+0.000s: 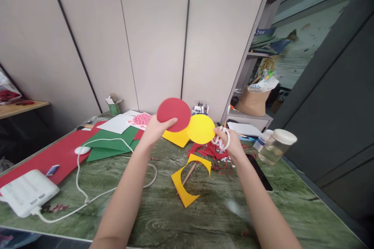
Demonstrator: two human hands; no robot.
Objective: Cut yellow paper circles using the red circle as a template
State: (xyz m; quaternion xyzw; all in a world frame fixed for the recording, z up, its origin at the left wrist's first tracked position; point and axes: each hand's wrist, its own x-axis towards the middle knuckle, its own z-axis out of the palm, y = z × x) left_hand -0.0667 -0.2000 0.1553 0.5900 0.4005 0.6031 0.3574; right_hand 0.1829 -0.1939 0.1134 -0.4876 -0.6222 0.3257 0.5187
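Note:
A red paper circle (175, 111) is pinched in my left hand (157, 127), the thumb lying across its face. In my right hand (229, 140) are a yellow paper circle (201, 129), held by its right edge, and white-handled scissors (224, 139) whose blades point up. The two circles meet or slightly overlap at their edges, held up over the table. Below them lies a yellow offcut (184, 186) with a round piece cut out, and a pencil (189, 173) rests across it. Red paper scraps (212, 150) are heaped under my right hand.
Green paper (112, 146) and a long red sheet (64, 155) cover the table's left side, with a white power bank (29, 192) and its cable nearby. On the right are a lidded jar (276, 148) and a phone (260, 172). Cabinet doors (157, 39) stand behind.

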